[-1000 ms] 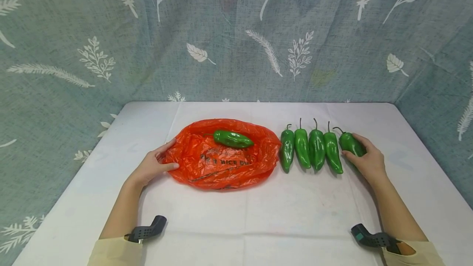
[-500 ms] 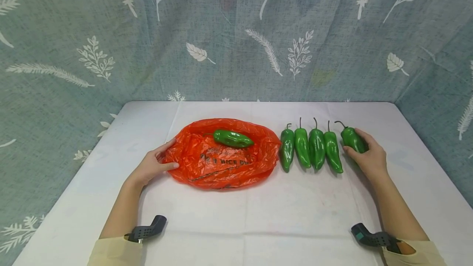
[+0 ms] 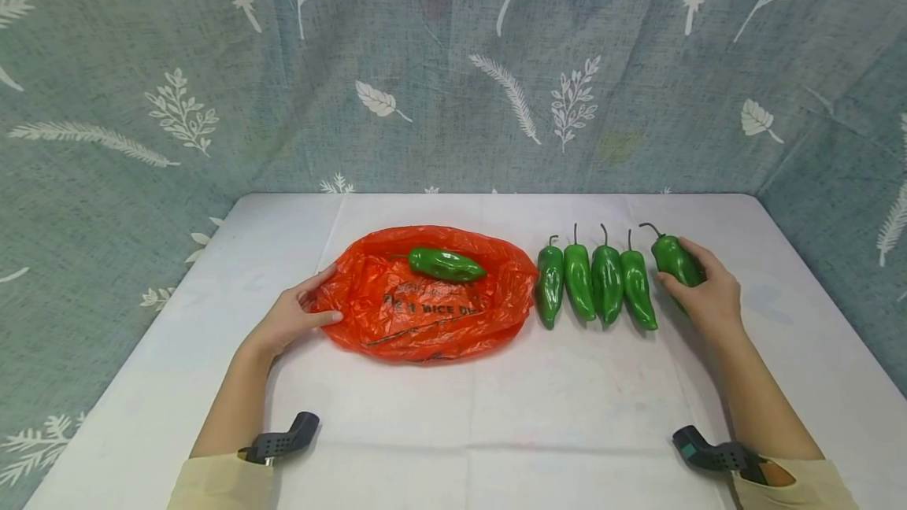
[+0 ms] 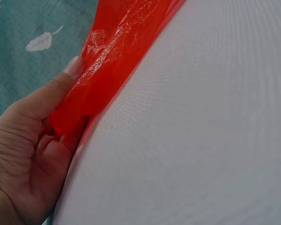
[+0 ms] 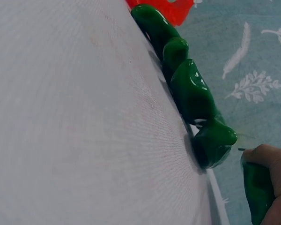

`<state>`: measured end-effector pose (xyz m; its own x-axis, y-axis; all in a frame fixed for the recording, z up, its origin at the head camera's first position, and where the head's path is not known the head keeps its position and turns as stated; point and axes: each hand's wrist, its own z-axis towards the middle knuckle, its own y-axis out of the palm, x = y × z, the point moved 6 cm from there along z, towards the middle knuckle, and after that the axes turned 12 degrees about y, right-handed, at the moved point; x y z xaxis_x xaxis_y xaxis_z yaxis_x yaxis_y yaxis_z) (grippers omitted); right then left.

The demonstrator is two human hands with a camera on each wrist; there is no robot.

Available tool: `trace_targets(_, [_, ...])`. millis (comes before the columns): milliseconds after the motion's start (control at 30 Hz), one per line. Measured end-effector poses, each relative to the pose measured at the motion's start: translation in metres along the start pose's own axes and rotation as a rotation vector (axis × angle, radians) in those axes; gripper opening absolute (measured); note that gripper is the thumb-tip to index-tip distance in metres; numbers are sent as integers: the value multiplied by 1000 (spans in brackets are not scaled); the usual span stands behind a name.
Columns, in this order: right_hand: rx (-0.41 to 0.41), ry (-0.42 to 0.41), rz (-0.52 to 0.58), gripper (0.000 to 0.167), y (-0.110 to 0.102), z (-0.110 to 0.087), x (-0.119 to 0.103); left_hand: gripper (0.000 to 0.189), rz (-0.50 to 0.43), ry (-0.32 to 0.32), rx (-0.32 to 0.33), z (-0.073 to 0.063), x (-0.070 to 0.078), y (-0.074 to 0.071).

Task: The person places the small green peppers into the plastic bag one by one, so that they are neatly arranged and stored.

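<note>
A red plastic bag (image 3: 425,337) lies spread on the table with its mouth open upward and printed letters inside. One green chili pepper (image 3: 446,265) rests in it, stem to the left. My left hand (image 3: 290,317) holds the bag's left edge; in the left wrist view the thumb lies along the red plastic (image 4: 107,70) and the other fingers curl beneath. On the far right, my right hand (image 3: 711,297) grips a green chili pepper (image 3: 675,258) between thumb and fingers, its stem pointing away. The right wrist view shows this pepper (image 5: 258,190) raised, partly covered by the hand.
Several more green chili peppers (image 3: 608,286) lie side by side between the bag and my right hand, stems toward the back. The leftmost pepper (image 3: 549,287) touches the bag's right rim. A white cloth (image 3: 496,415) covers the table, and a patterned curtain (image 3: 439,101) hangs behind it.
My right hand has moved slightly away from the row with its pepper, widening the gap to the neighbouring pepper. The left hand and the bag have stayed in place.
</note>
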<state>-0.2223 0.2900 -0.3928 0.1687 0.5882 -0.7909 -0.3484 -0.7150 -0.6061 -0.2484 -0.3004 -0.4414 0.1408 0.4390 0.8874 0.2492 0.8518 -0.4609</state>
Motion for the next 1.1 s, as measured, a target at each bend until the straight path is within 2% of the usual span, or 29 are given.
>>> trace_targets(667, [-9, -59, 46, 64, 0, -7, -24, 88, 15, 27, -4, 1, 2, 0])
trace_targets(1100, [-49, -150, 70, 62, 10, -13, -42, 88, 13, 14, 2, 0, 0, 0])
